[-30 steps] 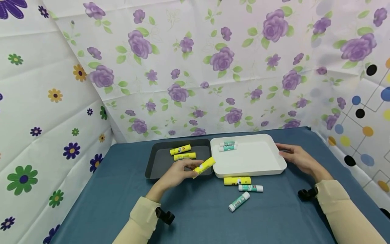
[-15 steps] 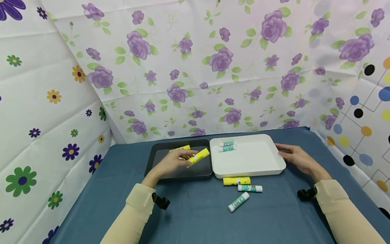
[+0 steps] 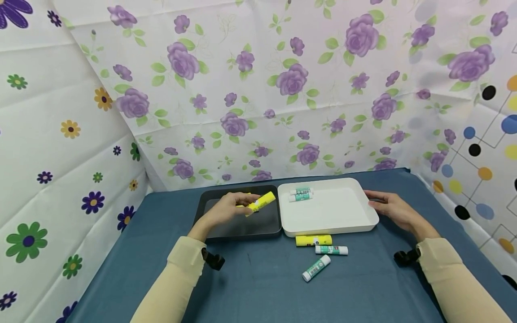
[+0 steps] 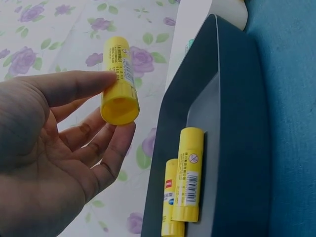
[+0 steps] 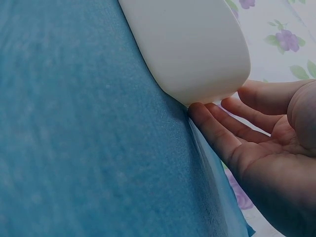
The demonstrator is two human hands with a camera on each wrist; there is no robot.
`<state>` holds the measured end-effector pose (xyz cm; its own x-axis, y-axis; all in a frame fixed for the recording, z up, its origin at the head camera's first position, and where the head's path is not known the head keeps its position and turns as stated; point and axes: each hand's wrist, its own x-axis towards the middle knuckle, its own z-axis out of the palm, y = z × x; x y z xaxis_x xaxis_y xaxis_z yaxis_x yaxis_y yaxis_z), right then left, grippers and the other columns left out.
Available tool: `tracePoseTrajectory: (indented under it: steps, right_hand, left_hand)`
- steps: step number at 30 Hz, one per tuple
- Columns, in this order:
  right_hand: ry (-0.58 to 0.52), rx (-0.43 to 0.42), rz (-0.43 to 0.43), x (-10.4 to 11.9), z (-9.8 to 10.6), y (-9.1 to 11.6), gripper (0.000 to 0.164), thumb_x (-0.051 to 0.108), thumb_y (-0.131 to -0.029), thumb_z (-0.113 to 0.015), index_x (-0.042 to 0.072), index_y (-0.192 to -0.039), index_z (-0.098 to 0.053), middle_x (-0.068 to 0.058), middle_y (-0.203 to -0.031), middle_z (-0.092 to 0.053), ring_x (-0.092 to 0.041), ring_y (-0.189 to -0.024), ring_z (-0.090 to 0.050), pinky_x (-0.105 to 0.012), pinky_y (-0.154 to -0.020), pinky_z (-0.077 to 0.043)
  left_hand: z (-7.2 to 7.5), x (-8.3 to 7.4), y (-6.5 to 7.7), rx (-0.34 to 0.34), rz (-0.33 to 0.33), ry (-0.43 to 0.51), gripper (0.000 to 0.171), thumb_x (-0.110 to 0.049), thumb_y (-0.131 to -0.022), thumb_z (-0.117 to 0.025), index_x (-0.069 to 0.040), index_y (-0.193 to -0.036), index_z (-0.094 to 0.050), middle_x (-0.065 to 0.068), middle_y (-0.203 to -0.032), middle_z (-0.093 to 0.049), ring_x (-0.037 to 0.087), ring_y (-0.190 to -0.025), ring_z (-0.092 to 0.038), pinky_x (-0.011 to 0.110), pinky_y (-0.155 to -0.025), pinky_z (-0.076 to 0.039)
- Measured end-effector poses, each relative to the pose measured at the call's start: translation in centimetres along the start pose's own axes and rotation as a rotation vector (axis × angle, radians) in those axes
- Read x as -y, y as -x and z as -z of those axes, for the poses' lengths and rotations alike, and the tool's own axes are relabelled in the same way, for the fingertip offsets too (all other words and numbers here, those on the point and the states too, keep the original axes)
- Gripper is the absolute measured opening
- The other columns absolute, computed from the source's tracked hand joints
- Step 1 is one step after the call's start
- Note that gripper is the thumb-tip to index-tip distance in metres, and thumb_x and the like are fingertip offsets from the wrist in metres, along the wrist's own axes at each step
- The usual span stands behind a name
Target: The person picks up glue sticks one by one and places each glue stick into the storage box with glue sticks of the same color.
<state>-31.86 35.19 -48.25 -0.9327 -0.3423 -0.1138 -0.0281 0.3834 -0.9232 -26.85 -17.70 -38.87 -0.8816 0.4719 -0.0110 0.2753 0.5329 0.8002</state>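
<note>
My left hand [image 3: 223,210] pinches a yellow glue stick [image 3: 263,201] between thumb and fingers, tilted above the dark grey tray [image 3: 242,230]. In the left wrist view two more yellow glue sticks lie side by side inside that tray, one [image 4: 188,175] partly over the other [image 4: 169,197]; the hand mostly hides them in the head view. The fairly straight fingers of my right hand [image 3: 397,211] touch the right end of the white tray [image 3: 335,208]. Two green-and-white glue sticks [image 3: 300,197] lie at that tray's back left.
In front of the white tray, on the blue cloth [image 3: 262,287], lie a yellow glue stick [image 3: 313,240] and two green-and-white ones, one crosswise [image 3: 331,250] and one slanted [image 3: 316,268]. The trays stand side by side. A flowered sheet [image 3: 250,89] hangs behind.
My left hand has moved left and back with the yellow glue stick, from the dark tray's front right to over its middle. My right hand has stayed at the white tray.
</note>
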Motion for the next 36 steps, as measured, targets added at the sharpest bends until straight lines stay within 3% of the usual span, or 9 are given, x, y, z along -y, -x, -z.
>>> tracePoseTrajectory:
  steps: [7,13,22,30,36]
  right_hand:
    - [0.002,0.001,0.008,-0.2,0.0,0.0,0.07,0.033,-0.11,-0.056,0.0,-0.164,-0.025,-0.03,-0.166,-0.026,-0.049,-0.149,-0.031,-0.028,-0.099,-0.053]
    - [0.007,0.005,0.005,-0.2,0.1,-0.1,0.07,0.032,-0.11,-0.055,0.001,-0.164,-0.025,-0.03,-0.166,-0.025,-0.049,-0.149,-0.031,-0.031,-0.101,-0.053]
    - [0.0,0.006,0.013,0.0,0.0,0.1,0.068,0.029,-0.111,-0.055,-0.001,-0.164,-0.025,-0.031,-0.165,-0.025,-0.049,-0.149,-0.031,-0.026,-0.098,-0.053]
    - [-0.002,0.002,0.019,-0.1,0.1,0.2,0.068,0.029,-0.111,-0.055,-0.001,-0.164,-0.025,-0.03,-0.165,-0.025,-0.049,-0.149,-0.031,-0.025,-0.098,-0.053]
    - [-0.003,0.001,0.021,-0.1,0.1,0.1,0.069,0.031,-0.11,-0.055,0.0,-0.164,-0.026,-0.03,-0.165,-0.026,-0.049,-0.149,-0.03,-0.025,-0.099,-0.053]
  left_hand:
    - [1.1,-0.2,-1.2,0.003,0.009,-0.047,0.045,-0.012,-0.102,-0.067,-0.013,-0.146,-0.063,0.012,-0.139,-0.064,0.028,-0.119,-0.061,0.046,-0.097,-0.055]
    - [2.0,-0.3,-2.2,0.058,-0.007,-0.048,0.045,-0.008,-0.104,-0.063,-0.009,-0.149,-0.058,0.018,-0.143,-0.06,0.033,-0.126,-0.059,0.053,-0.102,-0.052]
    - [2.7,0.0,-3.9,0.093,0.062,-0.079,0.047,-0.009,-0.105,-0.062,-0.01,-0.151,-0.056,0.018,-0.146,-0.058,0.036,-0.137,-0.053,0.054,-0.11,-0.046]
    - [2.9,0.9,-5.4,0.099,0.065,-0.108,0.045,-0.006,-0.105,-0.061,-0.007,-0.149,-0.058,0.021,-0.144,-0.059,0.035,-0.121,-0.062,0.056,-0.104,-0.05]
    - [2.9,1.3,-6.3,0.107,0.078,-0.141,0.044,-0.004,-0.103,-0.063,-0.008,-0.147,-0.061,0.02,-0.146,-0.058,0.036,-0.131,-0.058,0.05,-0.103,-0.052]
